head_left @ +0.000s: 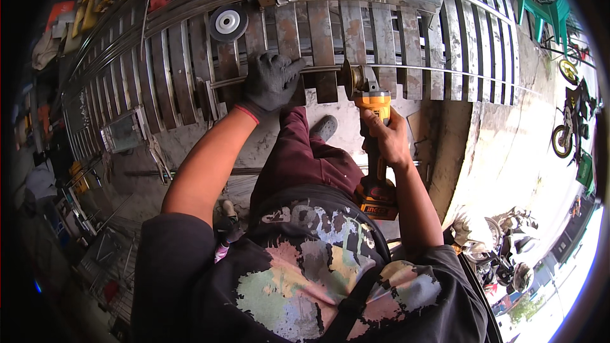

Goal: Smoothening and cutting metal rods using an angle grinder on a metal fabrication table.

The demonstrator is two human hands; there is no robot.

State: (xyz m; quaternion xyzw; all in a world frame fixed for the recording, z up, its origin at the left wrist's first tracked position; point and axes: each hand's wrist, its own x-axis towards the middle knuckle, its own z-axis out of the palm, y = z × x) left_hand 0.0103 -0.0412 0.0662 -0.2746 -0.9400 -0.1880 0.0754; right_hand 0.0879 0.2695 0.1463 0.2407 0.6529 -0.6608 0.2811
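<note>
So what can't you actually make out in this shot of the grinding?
Head view only:
- Where the angle grinder disc meets the metal slats: too small to tell.
- Left hand fingertips: hidden by the black glove.
- Grinder's battery end: partly behind the right hand and forearm.
- Corners: cut off by the dark fisheye rim.

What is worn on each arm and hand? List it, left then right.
Left hand: a dark grey knit work glove with a red-edged cuff at the wrist; the forearm above it is bare. Right hand: no glove, fingers uncovered, forearm bare. Both upper arms end in short black sleeves of a black T-shirt with a faded multicoloured print.
</note>
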